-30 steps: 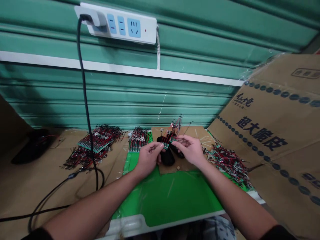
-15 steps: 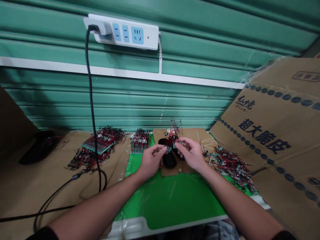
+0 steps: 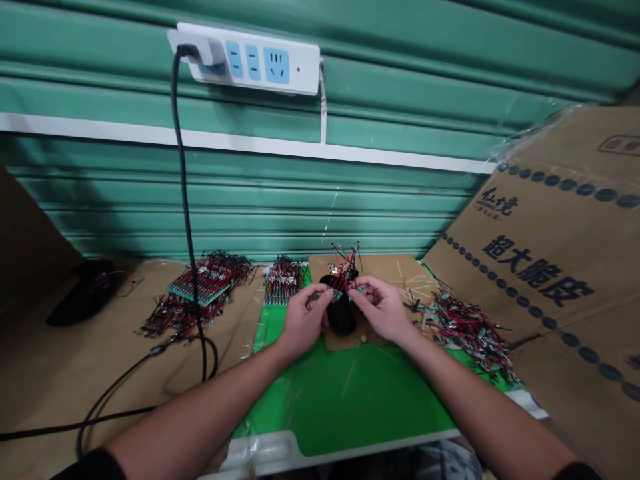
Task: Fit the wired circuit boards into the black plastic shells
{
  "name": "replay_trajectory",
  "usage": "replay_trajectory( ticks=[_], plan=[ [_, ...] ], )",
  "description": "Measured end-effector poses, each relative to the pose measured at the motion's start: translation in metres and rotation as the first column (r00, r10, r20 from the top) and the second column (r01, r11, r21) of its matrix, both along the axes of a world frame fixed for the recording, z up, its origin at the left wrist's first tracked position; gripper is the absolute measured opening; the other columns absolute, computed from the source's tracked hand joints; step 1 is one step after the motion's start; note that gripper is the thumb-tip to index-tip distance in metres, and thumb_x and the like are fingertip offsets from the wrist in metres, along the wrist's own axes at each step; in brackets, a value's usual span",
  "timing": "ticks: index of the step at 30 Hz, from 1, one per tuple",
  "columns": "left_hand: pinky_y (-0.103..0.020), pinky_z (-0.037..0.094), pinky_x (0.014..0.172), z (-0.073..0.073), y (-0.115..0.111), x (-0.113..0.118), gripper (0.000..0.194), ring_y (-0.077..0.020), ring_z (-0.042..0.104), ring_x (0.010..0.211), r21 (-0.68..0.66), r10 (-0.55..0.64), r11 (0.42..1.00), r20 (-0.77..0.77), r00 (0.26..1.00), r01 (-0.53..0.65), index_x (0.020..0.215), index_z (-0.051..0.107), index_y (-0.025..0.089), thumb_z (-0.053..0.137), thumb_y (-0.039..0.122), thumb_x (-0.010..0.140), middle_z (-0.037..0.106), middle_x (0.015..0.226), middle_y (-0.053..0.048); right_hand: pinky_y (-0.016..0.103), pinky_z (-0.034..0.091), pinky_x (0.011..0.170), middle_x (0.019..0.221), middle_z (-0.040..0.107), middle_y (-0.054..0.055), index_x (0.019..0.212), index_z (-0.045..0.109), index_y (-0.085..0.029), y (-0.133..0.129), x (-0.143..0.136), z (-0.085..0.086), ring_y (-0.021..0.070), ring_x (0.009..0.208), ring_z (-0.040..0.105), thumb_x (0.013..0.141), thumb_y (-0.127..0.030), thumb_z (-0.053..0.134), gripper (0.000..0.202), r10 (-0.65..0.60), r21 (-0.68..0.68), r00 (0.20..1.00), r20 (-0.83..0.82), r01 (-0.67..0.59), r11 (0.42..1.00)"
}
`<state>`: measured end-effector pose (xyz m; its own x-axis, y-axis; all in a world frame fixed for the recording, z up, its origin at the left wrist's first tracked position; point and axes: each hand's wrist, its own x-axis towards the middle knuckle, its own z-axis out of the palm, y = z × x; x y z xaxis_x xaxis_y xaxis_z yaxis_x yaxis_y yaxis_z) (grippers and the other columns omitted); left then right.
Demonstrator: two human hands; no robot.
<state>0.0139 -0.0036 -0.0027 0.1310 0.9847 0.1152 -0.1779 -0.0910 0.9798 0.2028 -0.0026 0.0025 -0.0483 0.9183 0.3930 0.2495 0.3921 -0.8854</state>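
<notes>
Between my hands is a small circuit board with red and black wires (image 3: 342, 283), its wires standing up and away from me. My left hand (image 3: 306, 320) pinches the board's left end between thumb and forefinger. At the right end, my right hand (image 3: 381, 308) pinches it the same way, with the other fingers curled. Just beneath the board lies a black rounded object (image 3: 343, 319), partly hidden, on a cardboard sheet (image 3: 390, 267). Left of my hands, a stack of wired boards (image 3: 283, 281) rests on the green table (image 3: 360, 400).
A loose heap of wired pieces (image 3: 470, 330) lies right of my forearm. More wired boards (image 3: 205, 280) are piled on cardboard at left, near a black cable (image 3: 186, 220) hanging from a power strip (image 3: 250, 60). A cardboard box panel (image 3: 565, 253) leans at right.
The wired board has tilted slightly between my fingers, and its wires have shifted. Both hands keep their pinch on it. The whole view has moved a little.
</notes>
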Motion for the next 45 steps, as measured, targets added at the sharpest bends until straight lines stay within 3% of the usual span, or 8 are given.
replay_trajectory(
  ticks=[6,13,17,22,34,41,45],
  plan=[
    [-0.019,0.038,0.035,-0.002,0.004,-0.001,0.039,-0.0106,0.048,0.035,0.004,0.015,1.000,0.046,0.999,-0.015,0.090,0.060,0.018,0.074,0.054,0.083,0.054,0.047,0.007,0.023,0.030,0.049,0.067,0.053,-0.002,0.095,0.067,-0.017,0.001,0.004,-0.001,0.0108,0.054,0.042,0.091,-0.041,0.070,0.024,0.006,-0.026,1.000,0.005,-0.006,1.000],
    [-0.024,0.048,0.037,0.001,0.005,-0.005,0.043,-0.0133,0.058,0.040,-0.073,-0.061,0.994,0.190,0.980,0.076,0.093,0.055,0.021,0.084,0.043,0.070,0.065,0.065,0.006,0.023,0.033,0.050,0.065,0.052,-0.003,0.090,0.066,-0.018,-0.007,-0.001,0.000,0.0112,0.054,0.043,0.093,-0.039,0.067,0.021,0.038,0.008,0.997,0.067,-0.039,0.999],
    [-0.021,0.038,0.035,0.005,0.004,-0.003,0.046,-0.0092,0.051,0.036,-0.079,-0.015,0.997,0.127,0.992,0.025,0.094,0.064,0.016,0.086,0.049,0.070,0.066,0.065,0.004,0.024,0.033,0.050,0.064,0.050,-0.003,0.088,0.066,-0.018,-0.010,-0.005,0.000,0.0115,0.054,0.043,0.093,-0.037,0.067,0.019,0.051,0.012,0.996,0.075,-0.052,0.999],
    [-0.021,0.028,0.036,0.008,0.004,-0.004,0.049,-0.0075,0.043,0.036,-0.087,0.032,0.996,0.039,0.999,-0.029,0.083,0.072,0.013,0.085,0.058,0.070,0.057,0.051,0.004,0.025,0.033,0.051,0.065,0.054,-0.002,0.087,0.066,-0.019,-0.010,-0.004,-0.002,0.0119,0.054,0.044,0.095,-0.036,0.065,0.019,0.025,0.032,0.994,0.105,-0.028,0.999],
    [-0.019,0.030,0.037,0.009,0.007,-0.002,0.051,-0.0051,0.040,0.038,-0.117,0.054,0.992,0.126,0.991,-0.039,0.084,0.069,0.015,0.088,0.060,0.067,0.064,0.063,0.004,0.025,0.033,0.055,0.066,0.054,-0.002,0.080,0.065,-0.019,-0.007,0.002,-0.002,0.0124,0.057,0.043,0.099,-0.038,0.062,0.027,-0.078,0.081,0.985,0.156,0.066,0.995],
    [-0.020,0.031,0.037,0.010,0.004,-0.007,0.052,-0.0057,0.045,0.038,-0.080,0.033,0.997,0.102,0.994,-0.025,0.089,0.071,0.014,0.083,0.063,0.073,0.068,0.072,0.000,0.026,0.034,0.052,0.069,0.059,0.000,0.089,0.070,-0.018,0.001,0.004,-0.008,0.0134,0.056,0.044,0.098,-0.053,0.065,0.037,-0.036,0.029,0.989,0.142,0.033,0.999],
    [-0.020,0.033,0.041,0.008,0.004,-0.007,0.051,-0.0067,0.046,0.043,-0.072,0.013,0.997,0.091,0.996,-0.006,0.092,0.076,0.013,0.091,0.055,0.069,0.064,0.062,0.002,0.026,0.036,0.052,0.071,0.061,0.002,0.090,0.071,-0.018,-0.003,0.002,-0.007,0.0139,0.056,0.047,0.098,-0.052,0.065,0.036,-0.030,0.037,0.991,0.133,0.026,0.999]
  ],
)
